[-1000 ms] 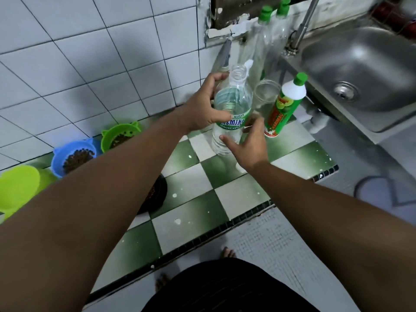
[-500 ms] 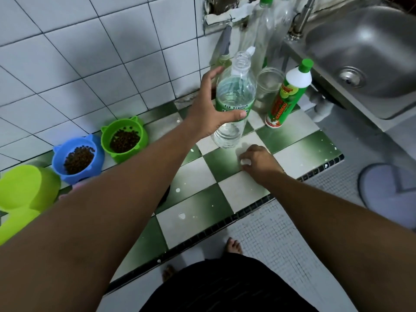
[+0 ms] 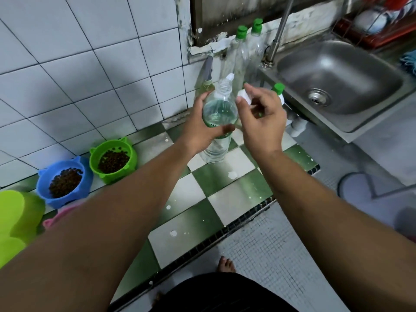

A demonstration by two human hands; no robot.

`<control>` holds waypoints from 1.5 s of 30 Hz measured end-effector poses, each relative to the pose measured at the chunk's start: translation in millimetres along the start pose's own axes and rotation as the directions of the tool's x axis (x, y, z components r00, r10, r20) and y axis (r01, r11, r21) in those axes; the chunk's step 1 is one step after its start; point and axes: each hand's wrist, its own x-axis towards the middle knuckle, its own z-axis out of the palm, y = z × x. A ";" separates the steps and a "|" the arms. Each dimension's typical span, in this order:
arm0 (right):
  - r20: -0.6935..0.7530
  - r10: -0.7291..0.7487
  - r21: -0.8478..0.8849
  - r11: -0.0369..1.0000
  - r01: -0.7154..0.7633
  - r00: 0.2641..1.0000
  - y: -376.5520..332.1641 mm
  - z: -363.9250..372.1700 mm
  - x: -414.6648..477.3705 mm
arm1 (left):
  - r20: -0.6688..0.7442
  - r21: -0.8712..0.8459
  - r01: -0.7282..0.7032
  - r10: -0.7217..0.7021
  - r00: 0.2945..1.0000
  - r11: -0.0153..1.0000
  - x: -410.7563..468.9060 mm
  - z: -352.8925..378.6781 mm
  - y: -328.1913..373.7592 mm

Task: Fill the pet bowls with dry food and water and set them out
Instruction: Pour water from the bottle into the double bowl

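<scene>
- Two hands are busy: the left hand grips the water bottle round its middle, and the right hand pinches a white cap just right of the open neck.
- A hard squeeze on the thin plastic could push water out onto the checkered surface.
- Held only at the fingertips, the cap could slip and drop.
- The kibble-filled green bowl and blue bowl sit left of the left forearm; a careless pour would likely soak the dry food.
</scene>
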 end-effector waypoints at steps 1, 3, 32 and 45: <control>0.020 -0.036 -0.004 0.999 0.036 0.999 -9.2 2.5 7.1 | 0.003 -0.002 0.009 -0.009 1.000 1.000 0.2 -1.3 -1.1; 0.084 -0.101 -0.043 0.994 0.105 0.991 -21.7 6.0 18.5 | 0.005 0.005 0.026 -0.026 1.000 1.000 -0.8 -3.0 -3.1; 0.385 0.073 -0.086 0.995 -0.042 0.920 -11.9 19.5 31.7 | -0.005 0.107 0.053 -0.053 0.999 0.993 -6.5 -4.6 -6.8; 0.310 0.087 -0.073 0.995 -0.067 0.947 -11.2 29.0 28.0 | -0.023 0.112 0.083 -0.081 0.996 0.990 -5.7 -6.3 -3.4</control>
